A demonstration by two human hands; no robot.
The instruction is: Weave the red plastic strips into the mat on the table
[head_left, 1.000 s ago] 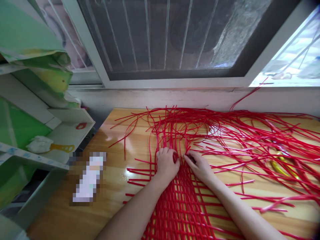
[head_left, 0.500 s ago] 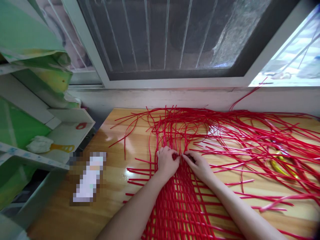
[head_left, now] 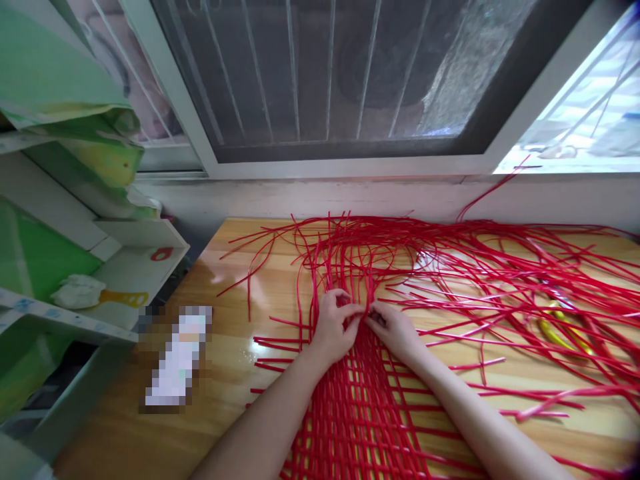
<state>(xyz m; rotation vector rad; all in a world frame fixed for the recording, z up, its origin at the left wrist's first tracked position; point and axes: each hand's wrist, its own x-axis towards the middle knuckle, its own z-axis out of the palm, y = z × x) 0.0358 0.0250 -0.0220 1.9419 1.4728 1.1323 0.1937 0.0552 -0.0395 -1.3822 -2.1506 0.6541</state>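
Note:
A woven mesh of red strands [head_left: 357,407] lies on the wooden table, its loose ends fanning out at both sides and at the far end. At the mesh's far edge, my left hand [head_left: 337,327] pinches red strands between thumb and forefinger. Close on its right, my right hand [head_left: 393,327] has its fingers closed on strands too, the fingertips of both hands nearly touching. Which single strands are held is too small to tell.
Loose red strands [head_left: 500,267] spread over the table's back and right. Among them lies a yellow-handled tool [head_left: 557,330]. A blurred-out pale object [head_left: 180,360] is on the table [head_left: 240,413] at left. An open shelf [head_left: 145,267] stands at far left, a window behind.
My left thumb and forefinger have shifted slightly right, toward my right hand, and the gap between them looks wider behind the tips. My right hand has barely moved.

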